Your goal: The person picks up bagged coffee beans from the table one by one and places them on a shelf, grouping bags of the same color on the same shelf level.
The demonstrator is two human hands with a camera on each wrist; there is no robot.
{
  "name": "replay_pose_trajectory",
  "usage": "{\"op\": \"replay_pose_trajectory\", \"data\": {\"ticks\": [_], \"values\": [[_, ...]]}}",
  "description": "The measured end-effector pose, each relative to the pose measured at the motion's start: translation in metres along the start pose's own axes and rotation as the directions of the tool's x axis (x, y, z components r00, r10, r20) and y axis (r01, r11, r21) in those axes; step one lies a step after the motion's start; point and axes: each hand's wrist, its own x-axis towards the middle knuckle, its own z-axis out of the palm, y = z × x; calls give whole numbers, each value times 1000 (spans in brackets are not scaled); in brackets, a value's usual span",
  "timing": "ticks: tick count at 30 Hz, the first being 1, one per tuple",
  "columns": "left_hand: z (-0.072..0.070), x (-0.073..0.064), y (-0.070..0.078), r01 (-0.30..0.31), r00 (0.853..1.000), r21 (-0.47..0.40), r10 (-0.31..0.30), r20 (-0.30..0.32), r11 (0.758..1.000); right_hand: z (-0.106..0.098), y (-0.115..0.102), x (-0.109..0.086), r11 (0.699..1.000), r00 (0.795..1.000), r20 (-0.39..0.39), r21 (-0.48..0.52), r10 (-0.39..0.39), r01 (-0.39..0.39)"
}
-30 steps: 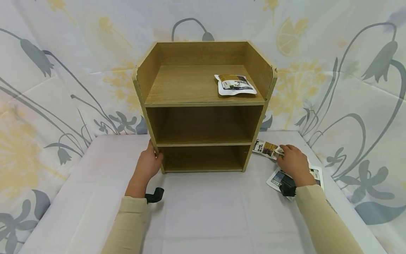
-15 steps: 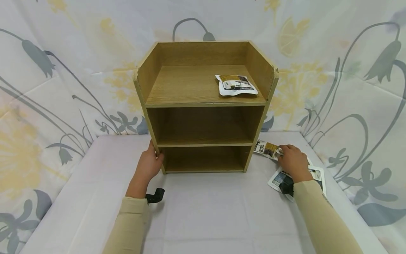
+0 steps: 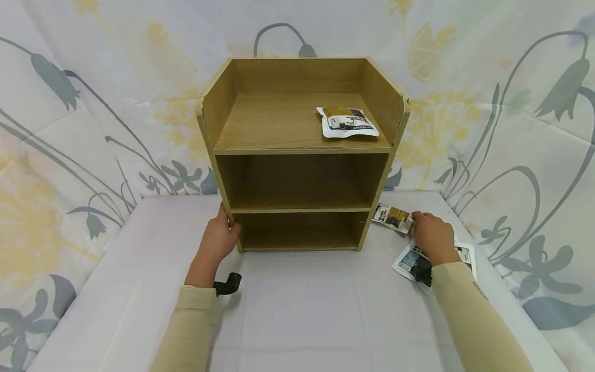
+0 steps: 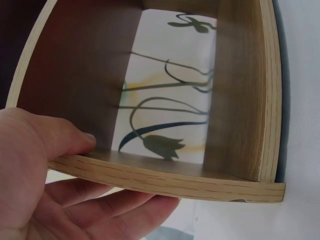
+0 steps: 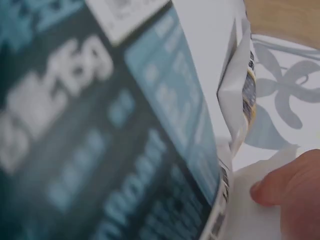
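A small three-tier wooden shelf (image 3: 288,124) stands on the white-covered table. My left hand (image 3: 219,238) grips the lower part of its left side panel; in the left wrist view the thumb lies inside the panel (image 4: 165,184) and the fingers outside. At the shelf's right foot lies a white, yellow-labelled food pouch (image 3: 392,217). My right hand (image 3: 433,238) pinches its right end, and the thumb (image 5: 295,192) presses on white film in the right wrist view. Dark-labelled pouches (image 3: 409,261) lie partly hidden beneath the right hand and wrist.
Another white and brown pouch (image 3: 348,123) lies on the right of the shelf's top tier. Flower-printed cloth (image 3: 502,119) hangs behind and along both sides. A blue-black pouch (image 5: 100,125) fills much of the right wrist view.
My right hand has shifted slightly to the right, and more of the yellow-labelled pouch's right end shows. My left hand keeps its hold on the shelf.
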Motion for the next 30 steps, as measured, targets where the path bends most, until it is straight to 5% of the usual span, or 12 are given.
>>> {"op": "replay_pose_trajectory", "data": {"ticks": [8, 22, 30], "values": [[-1, 3, 2, 12, 1000, -5, -12, 13, 1000, -10, 5, -2, 1000, 995, -96, -23, -3, 0], [-1, 1, 1, -11, 1000, -19, 11, -3, 1000, -28, 2, -13, 1000, 995, -100, -3, 18, -19], [-1, 0, 1, 6, 1000, -25, -5, 14, 1000, -42, -4, -23, 1000, 986, -169, 27, 3, 1]]}}
